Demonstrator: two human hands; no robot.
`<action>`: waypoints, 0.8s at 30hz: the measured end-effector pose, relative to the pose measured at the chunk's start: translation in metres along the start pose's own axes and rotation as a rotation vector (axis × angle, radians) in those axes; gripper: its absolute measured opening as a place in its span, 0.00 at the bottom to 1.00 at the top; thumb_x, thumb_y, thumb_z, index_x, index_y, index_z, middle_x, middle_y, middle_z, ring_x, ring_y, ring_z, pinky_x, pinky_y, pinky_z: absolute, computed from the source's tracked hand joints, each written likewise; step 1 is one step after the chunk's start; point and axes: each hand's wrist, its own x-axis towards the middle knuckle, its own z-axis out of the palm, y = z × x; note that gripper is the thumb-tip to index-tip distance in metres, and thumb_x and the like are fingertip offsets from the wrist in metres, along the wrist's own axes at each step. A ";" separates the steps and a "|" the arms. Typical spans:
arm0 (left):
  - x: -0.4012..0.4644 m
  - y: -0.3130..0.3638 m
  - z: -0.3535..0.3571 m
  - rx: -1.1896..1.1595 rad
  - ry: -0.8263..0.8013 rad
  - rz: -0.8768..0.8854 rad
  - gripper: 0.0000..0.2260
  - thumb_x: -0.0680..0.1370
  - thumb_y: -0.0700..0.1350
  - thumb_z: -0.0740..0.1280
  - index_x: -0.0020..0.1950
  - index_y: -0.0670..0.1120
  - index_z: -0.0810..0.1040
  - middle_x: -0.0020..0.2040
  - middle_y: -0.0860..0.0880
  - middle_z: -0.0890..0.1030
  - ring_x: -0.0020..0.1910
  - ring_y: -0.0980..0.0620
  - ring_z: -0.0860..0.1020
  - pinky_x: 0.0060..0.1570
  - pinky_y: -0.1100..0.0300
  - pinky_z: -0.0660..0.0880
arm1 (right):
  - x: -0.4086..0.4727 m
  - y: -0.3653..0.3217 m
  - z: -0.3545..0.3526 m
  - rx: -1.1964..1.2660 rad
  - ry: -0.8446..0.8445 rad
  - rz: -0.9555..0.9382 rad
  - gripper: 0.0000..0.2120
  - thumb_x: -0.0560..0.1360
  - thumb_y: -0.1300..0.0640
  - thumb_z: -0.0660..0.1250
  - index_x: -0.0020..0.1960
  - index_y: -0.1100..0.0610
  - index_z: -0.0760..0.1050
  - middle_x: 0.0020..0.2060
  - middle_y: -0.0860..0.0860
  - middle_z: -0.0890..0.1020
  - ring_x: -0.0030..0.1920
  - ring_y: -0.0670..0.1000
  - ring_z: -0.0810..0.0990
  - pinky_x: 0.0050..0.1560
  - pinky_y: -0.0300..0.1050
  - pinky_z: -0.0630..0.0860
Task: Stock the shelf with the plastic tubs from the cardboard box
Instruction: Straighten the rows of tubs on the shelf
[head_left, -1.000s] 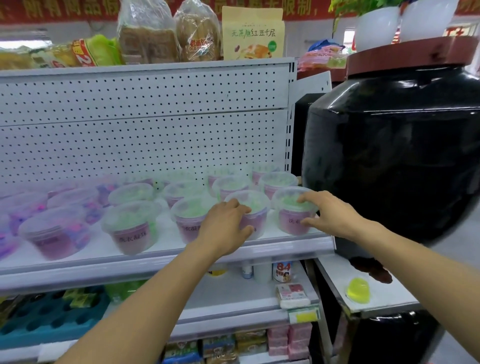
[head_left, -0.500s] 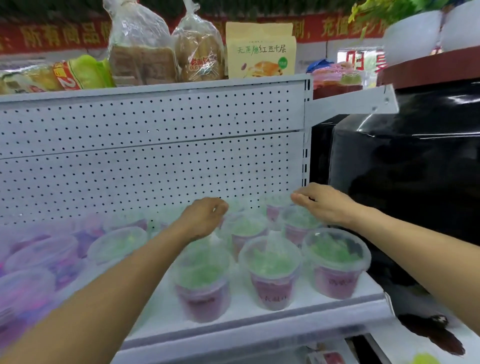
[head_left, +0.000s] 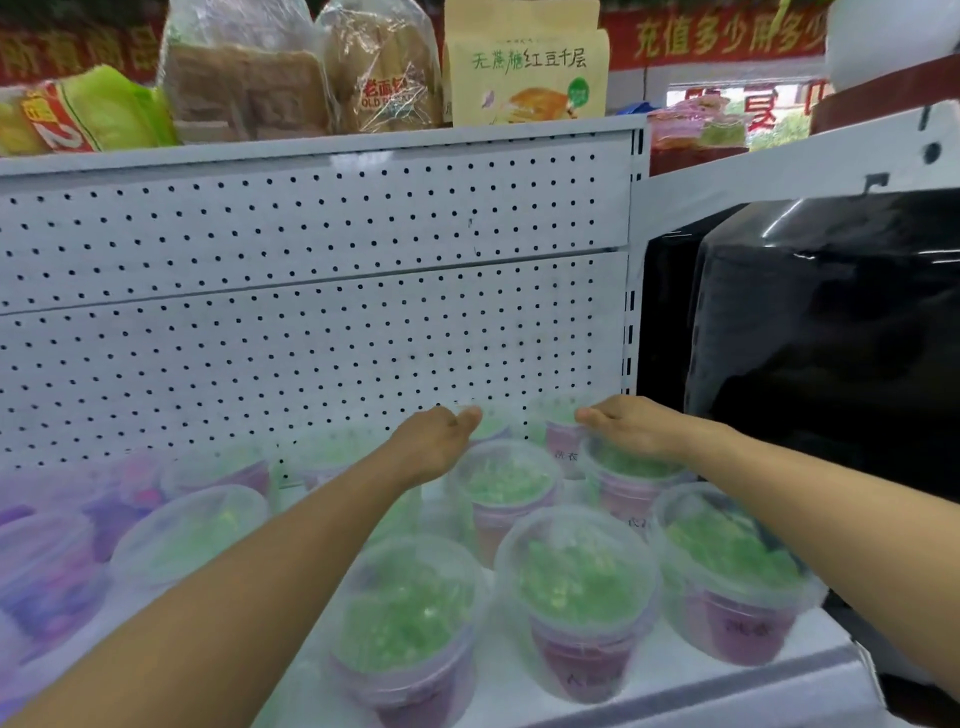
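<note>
Left hand (head_left: 441, 441): loosely apart, empty, over the far tubs.
Right hand (head_left: 636, 428): your fingers rested apart on the far-right tub (head_left: 631, 467).
Nearer: right hand, tub directly beneath it.
Shelf (head_left: 649, 691): green tubs filled its right end.

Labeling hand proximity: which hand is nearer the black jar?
Right. The right hand reaches over the rear green tubs just left of the black jar; the left hand is farther left, across the gap between the hands.

White shelf (head_left: 524, 691) w/ clear lidded tubs (head_left: 576, 597), green & purple contents.
</note>
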 end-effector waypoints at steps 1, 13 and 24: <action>0.002 0.001 0.002 -0.020 -0.007 -0.004 0.24 0.81 0.61 0.47 0.37 0.44 0.63 0.35 0.47 0.66 0.34 0.49 0.65 0.38 0.56 0.62 | 0.000 -0.001 0.001 0.002 0.001 -0.003 0.28 0.80 0.39 0.49 0.58 0.60 0.77 0.58 0.52 0.79 0.60 0.54 0.76 0.61 0.48 0.70; -0.025 -0.005 -0.003 -0.113 -0.022 0.134 0.23 0.79 0.62 0.55 0.69 0.53 0.72 0.70 0.52 0.70 0.68 0.51 0.69 0.60 0.60 0.62 | -0.028 -0.001 -0.012 0.032 0.016 -0.087 0.30 0.74 0.35 0.56 0.71 0.49 0.68 0.72 0.51 0.68 0.70 0.53 0.68 0.70 0.54 0.66; -0.066 -0.003 -0.001 0.159 -0.072 0.207 0.23 0.72 0.61 0.69 0.63 0.52 0.78 0.68 0.53 0.73 0.59 0.54 0.75 0.56 0.60 0.69 | -0.082 -0.005 -0.027 -0.075 -0.080 -0.026 0.26 0.70 0.44 0.73 0.66 0.47 0.74 0.70 0.46 0.70 0.64 0.50 0.73 0.63 0.43 0.68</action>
